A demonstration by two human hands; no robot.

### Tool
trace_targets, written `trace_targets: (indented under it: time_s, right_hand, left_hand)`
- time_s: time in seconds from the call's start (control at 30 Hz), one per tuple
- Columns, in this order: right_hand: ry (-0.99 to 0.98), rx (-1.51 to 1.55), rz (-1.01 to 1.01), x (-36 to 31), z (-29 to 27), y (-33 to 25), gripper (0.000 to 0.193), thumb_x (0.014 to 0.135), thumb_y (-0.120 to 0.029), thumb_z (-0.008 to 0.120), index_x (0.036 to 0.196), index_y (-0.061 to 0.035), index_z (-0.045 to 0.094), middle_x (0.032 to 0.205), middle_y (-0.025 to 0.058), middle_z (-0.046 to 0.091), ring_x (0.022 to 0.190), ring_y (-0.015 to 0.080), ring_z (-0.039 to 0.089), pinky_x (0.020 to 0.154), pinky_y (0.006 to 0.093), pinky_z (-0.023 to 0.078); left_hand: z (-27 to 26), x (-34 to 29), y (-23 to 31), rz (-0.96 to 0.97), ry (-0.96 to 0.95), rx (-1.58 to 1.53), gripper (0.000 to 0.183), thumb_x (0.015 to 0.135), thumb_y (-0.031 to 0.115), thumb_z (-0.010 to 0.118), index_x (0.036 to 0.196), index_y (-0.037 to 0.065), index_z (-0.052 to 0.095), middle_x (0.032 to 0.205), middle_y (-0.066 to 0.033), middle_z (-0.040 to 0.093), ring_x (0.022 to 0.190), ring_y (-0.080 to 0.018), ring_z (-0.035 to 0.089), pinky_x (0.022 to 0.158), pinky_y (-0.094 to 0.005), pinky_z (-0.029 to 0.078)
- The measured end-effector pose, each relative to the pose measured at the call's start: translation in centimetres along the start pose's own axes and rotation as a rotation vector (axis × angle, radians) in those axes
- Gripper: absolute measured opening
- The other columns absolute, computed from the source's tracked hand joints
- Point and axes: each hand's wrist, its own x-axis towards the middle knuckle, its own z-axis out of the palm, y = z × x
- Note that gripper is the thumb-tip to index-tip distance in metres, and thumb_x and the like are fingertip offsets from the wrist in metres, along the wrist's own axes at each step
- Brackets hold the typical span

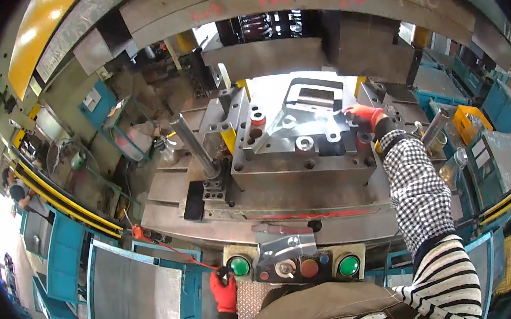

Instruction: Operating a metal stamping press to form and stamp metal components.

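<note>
My right hand [363, 114], in a red glove with dark fingertips, reaches far over the press's lower die [299, 170]. Its fingers are bent at the right end of a shiny flat sheet-metal part [304, 125] lying on top of the die; bright glare blurs the contact. Low and near my body, my left hand [223, 285], gloved in red and black, is curled just left of a green push button [239, 265]. Whatever its fingers hold, if anything, is hidden. Another bent metal piece [285, 246] rests on the control box [306, 271] between the two green buttons.
The heavy upper die [264, 58] hangs above the lower one. A steel guide post [194, 145] leans into view at left, and another post [436, 128] stands at right. A red cord [181, 251] runs by my left hand. Blue-framed carts [136, 294] flank me.
</note>
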Motion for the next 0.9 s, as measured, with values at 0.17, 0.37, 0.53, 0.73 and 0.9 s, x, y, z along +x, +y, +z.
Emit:
trace_targets:
  time_s: [0.17,0.37,0.53,0.73,0.9]
  right_hand:
    - [-0.159,-0.075,0.227,4.9,3.7,-2.7,0.059,0.092,-0.040,0.073,0.137,-0.0022,0.070,0.140,0.0159,0.070,0.128,0.0303,0.065,0.111,0.0389,0.049]
    - [0.479,-0.735,0.273,0.1,8.8,-15.2,0.086,0.083,-0.060,0.080,0.146,-0.0058,0.059,0.151,0.0211,0.057,0.138,0.0390,0.055,0.112,0.0490,0.044]
    - [0.265,0.060,-0.180,-18.9,12.5,-17.7,0.081,0.087,-0.048,0.081,0.148,-0.0008,0.054,0.150,0.0237,0.057,0.138,0.0416,0.054,0.114,0.0469,0.043]
    - [-0.172,0.119,0.359,-40.0,32.2,2.3,0.093,0.088,-0.056,0.079,0.156,-0.0002,0.047,0.156,0.0268,0.052,0.146,0.0400,0.049,0.121,0.0450,0.039]
    - [0.286,0.335,0.494,-42.3,45.1,4.9,0.116,0.074,-0.054,0.092,0.157,0.0043,0.037,0.149,0.0300,0.056,0.143,0.0423,0.050,0.118,0.0494,0.041]
  left_hand:
    - [-4.0,-1.1,-5.7,-0.116,0.213,0.164,0.039,0.087,0.006,0.079,0.124,0.001,0.067,0.109,-0.0146,0.072,0.097,-0.0294,0.068,0.088,-0.0401,0.054]
    - [-3.9,1.5,-4.9,-0.079,0.039,0.079,0.043,0.091,0.000,0.072,0.133,-0.003,0.065,0.117,-0.0176,0.074,0.104,-0.0277,0.071,0.093,-0.0382,0.056]
    - [0.0,4.5,-4.0,0.071,-0.095,-0.052,0.081,0.091,0.006,0.077,0.162,0.000,0.038,0.155,-0.0258,0.055,0.142,-0.0323,0.056,0.116,-0.0406,0.045]
    - [0.4,5.8,-12.9,-0.230,-0.287,-0.083,0.117,0.074,0.018,0.095,0.164,-0.007,0.024,0.159,-0.0274,0.046,0.146,-0.0333,0.048,0.120,-0.0406,0.042]
    - [2.2,6.7,-13.8,-0.331,-0.370,-0.063,0.117,0.071,0.016,0.098,0.164,0.000,0.028,0.127,-0.0149,0.064,0.094,-0.0202,0.060,0.074,-0.0332,0.048]
